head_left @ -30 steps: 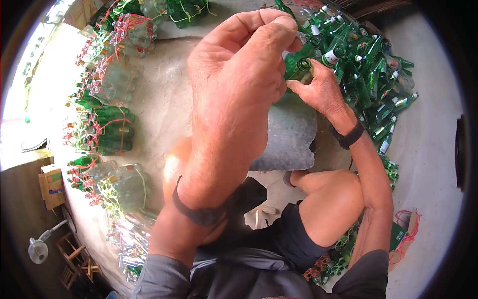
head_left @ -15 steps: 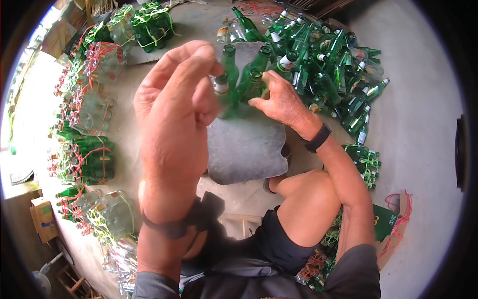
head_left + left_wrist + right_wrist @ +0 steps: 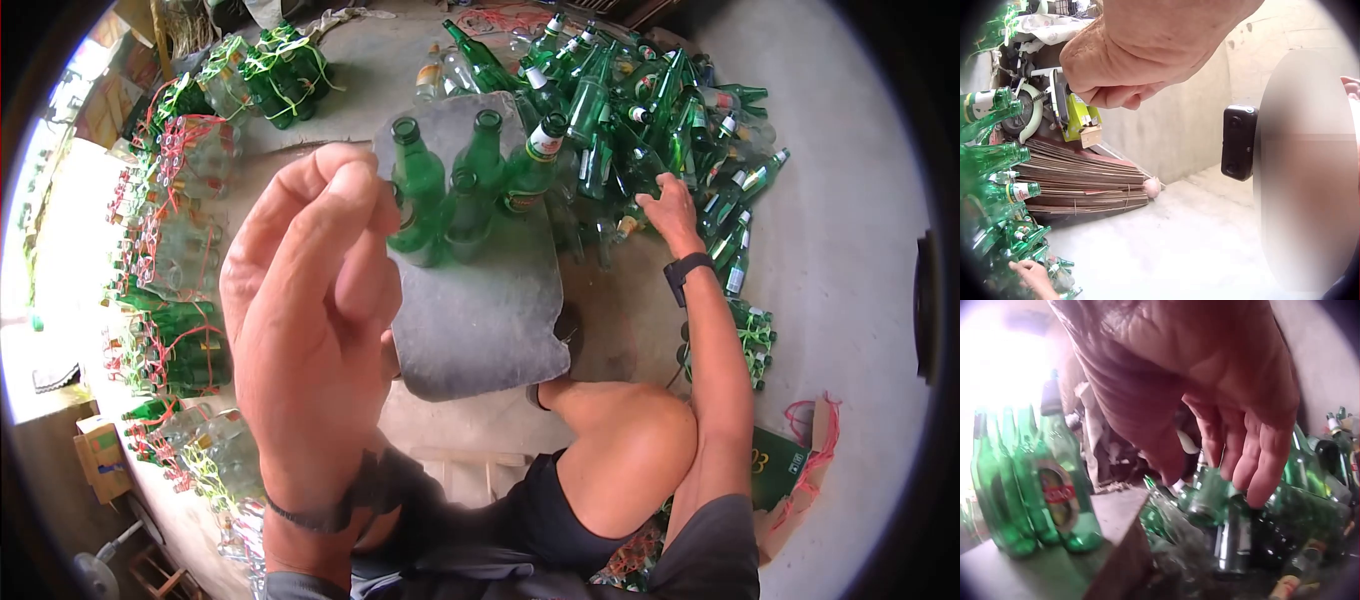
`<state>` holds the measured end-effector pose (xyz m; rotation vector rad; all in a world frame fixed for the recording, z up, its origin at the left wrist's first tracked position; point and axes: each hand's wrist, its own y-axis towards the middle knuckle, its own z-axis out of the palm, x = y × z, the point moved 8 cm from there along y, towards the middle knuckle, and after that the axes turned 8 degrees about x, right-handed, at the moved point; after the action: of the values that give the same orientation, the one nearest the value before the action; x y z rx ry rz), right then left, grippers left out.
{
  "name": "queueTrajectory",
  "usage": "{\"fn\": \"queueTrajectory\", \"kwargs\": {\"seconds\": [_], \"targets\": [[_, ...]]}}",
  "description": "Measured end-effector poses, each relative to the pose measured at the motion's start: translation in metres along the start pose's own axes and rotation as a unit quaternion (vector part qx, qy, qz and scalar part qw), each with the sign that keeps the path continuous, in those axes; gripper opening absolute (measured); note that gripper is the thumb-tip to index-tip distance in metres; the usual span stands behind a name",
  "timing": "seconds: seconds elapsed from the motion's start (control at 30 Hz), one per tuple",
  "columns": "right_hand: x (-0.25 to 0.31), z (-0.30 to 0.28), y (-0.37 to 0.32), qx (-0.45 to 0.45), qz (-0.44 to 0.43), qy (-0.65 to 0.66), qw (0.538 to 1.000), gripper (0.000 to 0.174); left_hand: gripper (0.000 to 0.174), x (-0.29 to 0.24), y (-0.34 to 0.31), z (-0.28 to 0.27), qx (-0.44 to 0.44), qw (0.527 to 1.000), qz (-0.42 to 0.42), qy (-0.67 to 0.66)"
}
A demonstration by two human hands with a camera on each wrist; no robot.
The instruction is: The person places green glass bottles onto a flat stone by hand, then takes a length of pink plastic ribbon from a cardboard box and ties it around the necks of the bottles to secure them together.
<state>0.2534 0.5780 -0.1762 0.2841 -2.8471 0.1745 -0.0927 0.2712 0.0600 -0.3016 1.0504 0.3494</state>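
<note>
Several green bottles (image 3: 485, 165) stand upright together on a grey slab (image 3: 480, 335); the right wrist view shows them (image 3: 1063, 506) at its left. My left hand (image 3: 310, 300) is raised close to the head camera, thumb against curled index finger, with no held thing visible; it partly covers the nearest bottles. The left wrist view shows this hand (image 3: 1147, 50) curled too. Off to the right, my right hand (image 3: 672, 215) reaches over a heap of loose bottles (image 3: 590, 105). Its fingers (image 3: 1250, 453) hang apart and bent just over green glass; contact cannot be told.
Bundles of bottles tied with red and green string (image 3: 185, 340) line the left side, with more at the upper left (image 3: 285, 80). A green carton (image 3: 775, 465) lies at lower right. Stacked flat cardboard (image 3: 1085, 181) shows in the left wrist view.
My right hand has left the bottle neck at the slab and moved right to the heap. The bottles on the slab now show more fully. My left hand stays raised and curled.
</note>
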Motion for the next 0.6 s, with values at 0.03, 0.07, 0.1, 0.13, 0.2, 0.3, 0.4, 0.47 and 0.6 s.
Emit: {"fn": "queueTrajectory", "kwargs": {"seconds": [0.03, 0.07, 0.1, 0.13, 0.2, 0.3, 0.4, 0.47, 0.6], "targets": [[-0.010, 0.001, 0.007, -0.011, 0.017, -0.017, 1.000, 0.056, 0.013, 0.001, 0.000, 0.004, -0.012, 1.000, -0.003, 0.008], [-0.017, 0.004, 0.015, -0.011, 0.016, -0.013, 1.000, 0.056, 0.013, 0.002, 0.002, 0.007, -0.012, 1.000, -0.002, 0.012], [-0.021, 0.004, 0.021, -0.020, 0.023, -0.043, 0.999, 0.060, 0.014, 0.005, 0.004, 0.008, -0.011, 1.000, -0.007, 0.000], [-0.024, 0.004, 0.028, -0.029, 0.030, -0.074, 0.996, 0.065, 0.014, 0.009, 0.006, 0.009, -0.011, 1.000, -0.012, -0.011], [-0.031, 0.011, 0.045, -0.015, 0.041, -0.083, 0.996, 0.068, 0.015, 0.011, 0.009, 0.013, -0.010, 1.000, -0.016, -0.013], [-0.034, 0.020, 0.069, -0.012, 0.039, -0.127, 0.991, 0.069, 0.015, 0.016, 0.013, 0.017, 0.028, 0.999, -0.027, -0.011], [-0.040, 0.031, 0.085, 0.000, 0.044, -0.135, 0.990, 0.072, 0.016, 0.019, 0.017, 0.020, 0.055, 0.998, -0.017, -0.025], [-0.049, 0.045, 0.096, 0.016, 0.043, -0.137, 0.990, 0.076, 0.017, 0.021, 0.020, 0.020, 0.060, 0.998, -0.025, -0.016], [-0.051, 0.062, 0.103, 0.017, 0.029, -0.139, 0.990, 0.071, 0.018, 0.023, 0.021, 0.023, 0.035, 0.997, -0.055, -0.029]]}}
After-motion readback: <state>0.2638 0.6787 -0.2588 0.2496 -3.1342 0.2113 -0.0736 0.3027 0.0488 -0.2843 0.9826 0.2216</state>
